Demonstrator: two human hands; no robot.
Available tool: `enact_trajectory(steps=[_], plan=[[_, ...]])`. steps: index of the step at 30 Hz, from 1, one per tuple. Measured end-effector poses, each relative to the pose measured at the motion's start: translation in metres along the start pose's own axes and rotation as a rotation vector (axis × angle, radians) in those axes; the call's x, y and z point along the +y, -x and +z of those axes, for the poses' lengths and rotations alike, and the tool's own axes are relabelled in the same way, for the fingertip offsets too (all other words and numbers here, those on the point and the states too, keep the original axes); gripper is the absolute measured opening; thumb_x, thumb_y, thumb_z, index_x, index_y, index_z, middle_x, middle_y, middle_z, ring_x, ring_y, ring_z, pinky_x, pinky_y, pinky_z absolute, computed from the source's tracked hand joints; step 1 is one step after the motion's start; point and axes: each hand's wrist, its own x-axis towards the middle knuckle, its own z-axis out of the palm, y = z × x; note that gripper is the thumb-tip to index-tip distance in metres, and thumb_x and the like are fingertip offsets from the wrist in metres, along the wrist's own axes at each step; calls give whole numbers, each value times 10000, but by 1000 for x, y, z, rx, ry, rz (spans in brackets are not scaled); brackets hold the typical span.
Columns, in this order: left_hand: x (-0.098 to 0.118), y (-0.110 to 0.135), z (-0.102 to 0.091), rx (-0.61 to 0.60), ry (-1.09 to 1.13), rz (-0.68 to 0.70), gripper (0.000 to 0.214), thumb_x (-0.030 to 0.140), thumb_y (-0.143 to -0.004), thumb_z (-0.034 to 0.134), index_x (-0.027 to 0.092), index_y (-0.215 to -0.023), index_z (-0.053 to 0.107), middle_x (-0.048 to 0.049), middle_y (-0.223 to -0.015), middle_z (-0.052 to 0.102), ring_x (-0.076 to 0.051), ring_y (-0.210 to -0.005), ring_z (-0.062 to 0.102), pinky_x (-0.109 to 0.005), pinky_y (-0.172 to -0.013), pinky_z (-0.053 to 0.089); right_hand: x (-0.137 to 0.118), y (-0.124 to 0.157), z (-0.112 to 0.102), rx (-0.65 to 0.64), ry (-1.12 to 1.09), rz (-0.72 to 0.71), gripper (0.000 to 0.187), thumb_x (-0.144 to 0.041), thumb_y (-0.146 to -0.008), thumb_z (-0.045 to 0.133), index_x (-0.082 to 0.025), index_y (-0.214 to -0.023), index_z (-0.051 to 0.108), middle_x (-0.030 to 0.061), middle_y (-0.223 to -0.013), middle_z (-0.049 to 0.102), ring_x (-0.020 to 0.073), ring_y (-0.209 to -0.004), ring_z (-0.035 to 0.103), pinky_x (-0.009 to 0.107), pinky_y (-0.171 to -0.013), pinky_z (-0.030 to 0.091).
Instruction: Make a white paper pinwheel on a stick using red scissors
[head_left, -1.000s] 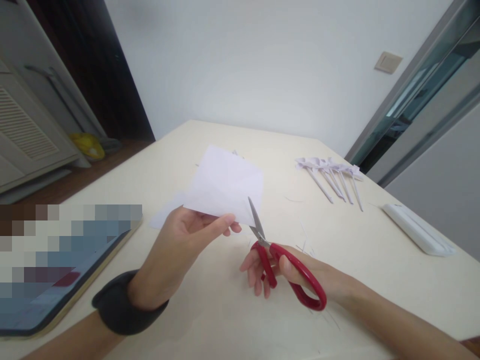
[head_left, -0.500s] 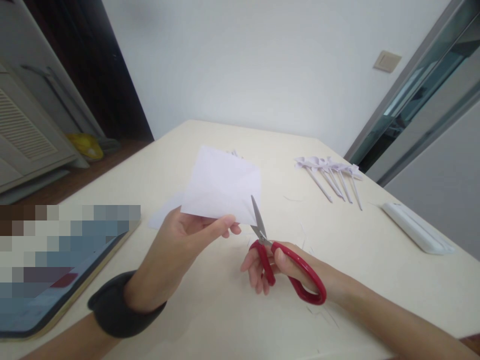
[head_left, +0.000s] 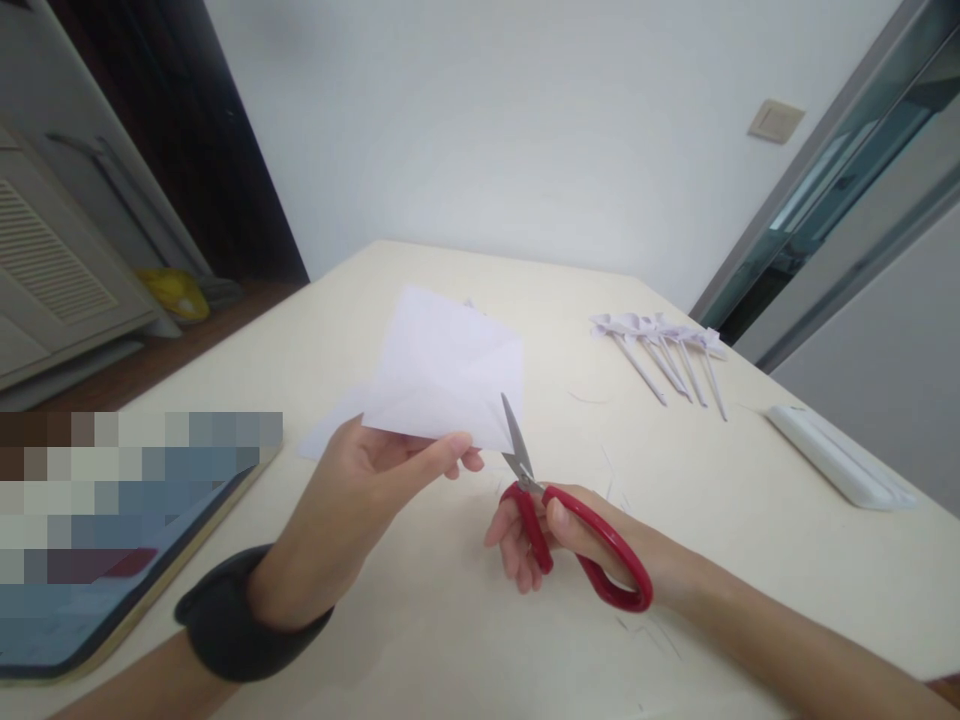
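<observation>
A square sheet of white paper (head_left: 446,365) is pinched along its lower edge by my left hand (head_left: 390,470), thumb in front and fingers behind. My right hand (head_left: 555,530) grips a pair of scissors (head_left: 611,545) by its red handles. The blades are parted at the sheet's lower right corner, with the upper blade lying over the front of the paper. Under my left hand's side, more white paper (head_left: 326,430) rests on the table. Whether the blades are cutting into the edge cannot be made out.
Several paper pinwheel-like pieces on thin sticks (head_left: 667,350) lie at the table's back right. A pale, long case (head_left: 836,455) sits near the right edge. At the left is a tablet (head_left: 187,570) with a blurred screen. Thin paper scraps (head_left: 645,630) dot the cream table (head_left: 420,640).
Almost nothing differs. Both hands, the paper and the scissors hold nearly the same positions, and the view has shifted very slightly.
</observation>
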Motion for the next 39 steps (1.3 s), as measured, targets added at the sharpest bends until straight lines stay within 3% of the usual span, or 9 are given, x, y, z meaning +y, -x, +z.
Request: enact_trajectory(steps=[39], plan=[[-1,-2,-2,-17,-31,-14,132,276,-797,604,235,-673,615,55,-688,626,-131,-704,570,-231,-669,446,0,2,0,36,31,55,493,-499,-894,371,-101,-765,630,40,-619,574,117,-592,534,257,-589,405]])
